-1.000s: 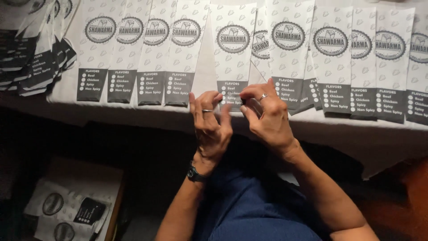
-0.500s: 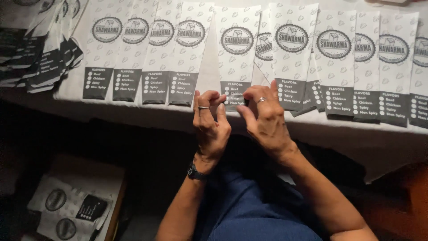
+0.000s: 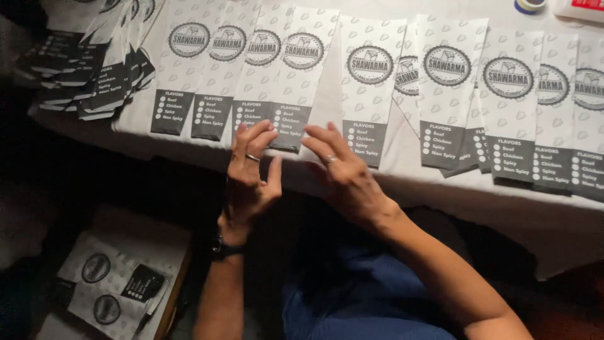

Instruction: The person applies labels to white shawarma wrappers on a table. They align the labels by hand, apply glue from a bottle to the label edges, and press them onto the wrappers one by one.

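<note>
Overhead, printed paper bags (image 3: 368,82) line the white table (image 3: 503,201).

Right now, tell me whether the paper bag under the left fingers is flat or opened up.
Flat: the paper bag lies pressed flat on the table.

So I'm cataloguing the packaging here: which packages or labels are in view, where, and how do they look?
Paper bags: row along the table edge, flat, white with round grey emblem and dark bottom panel.
Fanned stack: same bags, far left.
Spare bags: in a box below, left.
Tape roll: top right.
</note>
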